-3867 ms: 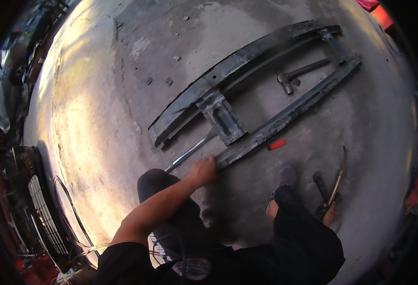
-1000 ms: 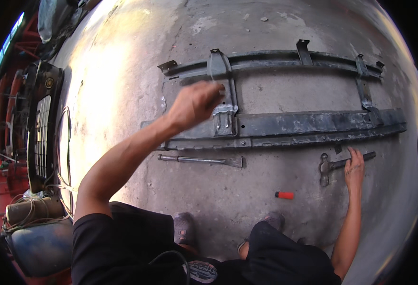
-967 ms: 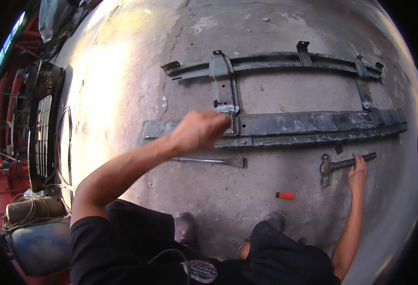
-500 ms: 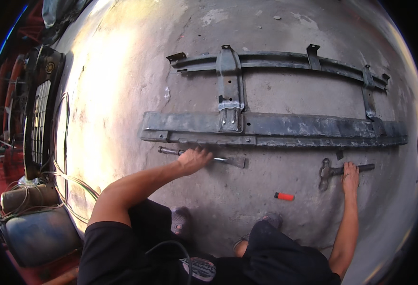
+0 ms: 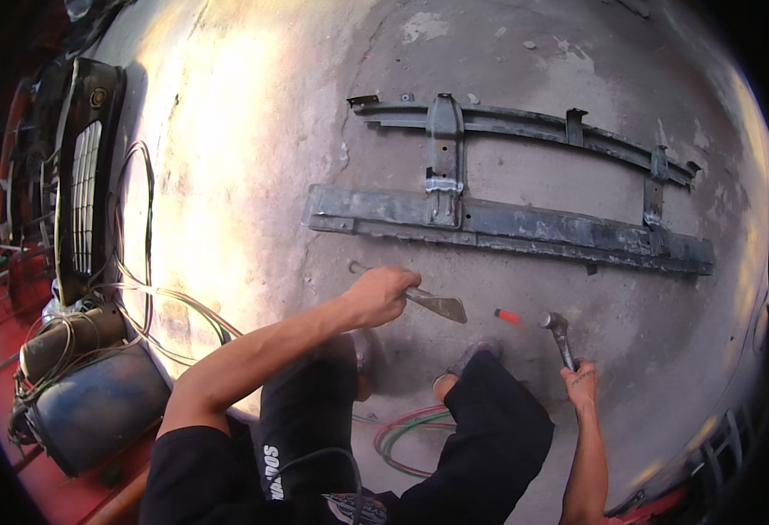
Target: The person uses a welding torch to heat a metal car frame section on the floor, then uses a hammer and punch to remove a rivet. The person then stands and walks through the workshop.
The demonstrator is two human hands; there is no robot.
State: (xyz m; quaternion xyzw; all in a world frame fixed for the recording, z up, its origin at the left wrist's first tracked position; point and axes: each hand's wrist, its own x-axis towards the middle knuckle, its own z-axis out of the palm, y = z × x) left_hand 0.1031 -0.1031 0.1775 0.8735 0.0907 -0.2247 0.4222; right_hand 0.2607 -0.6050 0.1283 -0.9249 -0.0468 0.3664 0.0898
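My left hand is closed around the shaft of a wide-bladed metal chisel, its flared blade pointing right. The chisel's thin end sticks out behind my fingers. In my right hand is a hammer, gripped by the handle with its rounded metal head up and away from me. Beyond both hands a dark metal vehicle frame lies on the concrete floor, two long beams joined by two upright brackets. A small red-and-black stick-like object rests on the floor between the tools.
On the left stand a black vehicle front panel with a grille and a blue cylindrical tank. Looped hoses run across the floor beside them. Red and green hoses lie between my legs.
Both hands have picked their tools up off the floor, the chisel in the left and the hammer in the right. The right hand has come back toward me. The view has shifted.
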